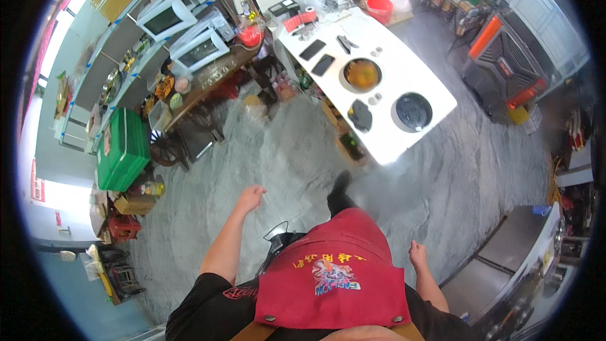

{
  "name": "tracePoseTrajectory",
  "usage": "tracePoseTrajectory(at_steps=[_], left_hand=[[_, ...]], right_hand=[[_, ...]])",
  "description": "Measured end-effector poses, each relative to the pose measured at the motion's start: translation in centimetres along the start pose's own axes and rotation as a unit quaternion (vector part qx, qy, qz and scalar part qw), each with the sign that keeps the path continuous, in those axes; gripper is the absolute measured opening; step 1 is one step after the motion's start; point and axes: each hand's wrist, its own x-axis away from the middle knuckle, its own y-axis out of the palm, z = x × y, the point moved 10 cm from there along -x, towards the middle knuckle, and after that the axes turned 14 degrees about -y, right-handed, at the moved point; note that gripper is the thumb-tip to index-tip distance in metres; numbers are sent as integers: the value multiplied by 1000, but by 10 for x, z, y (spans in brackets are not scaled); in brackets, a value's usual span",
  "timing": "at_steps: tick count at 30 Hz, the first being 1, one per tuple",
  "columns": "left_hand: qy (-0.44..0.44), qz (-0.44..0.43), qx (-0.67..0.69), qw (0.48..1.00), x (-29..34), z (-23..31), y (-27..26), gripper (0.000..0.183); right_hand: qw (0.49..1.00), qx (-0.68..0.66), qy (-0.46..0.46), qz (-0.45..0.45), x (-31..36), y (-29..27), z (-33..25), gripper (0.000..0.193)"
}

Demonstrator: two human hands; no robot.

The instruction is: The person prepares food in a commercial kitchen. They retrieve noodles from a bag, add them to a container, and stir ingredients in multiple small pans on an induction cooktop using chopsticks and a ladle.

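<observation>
My left hand hangs over the grey floor with its fingers curled in and nothing visible in them. On the other side of my red apron, my right hand is also loosely closed, and I see nothing in it. Neither hand touches anything. Ahead stands a white table. It bears a round black pan with orange-brown food and a second, dark pan near its right corner. A crumpled black item lies at the near edge. Two phones lie farther back beside a tong-like tool.
Left along the wall are shelves with two microwaves, a wooden bench and stacked green crates. A black-and-orange machine stands far right. A steel counter runs along the near right. Grey floor lies around me.
</observation>
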Motion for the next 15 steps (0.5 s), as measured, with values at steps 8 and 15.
tracePoseTrajectory(at_steps=[8,15], left_hand=[[139,52,85,985,-141,357,-194,23],[379,211,-6,901,-335,649,-338,20]], right_hand=[[978,-152,93,-112,-181,23,-131,28],[952,-290,88,-49,-315,36,-267,39]])
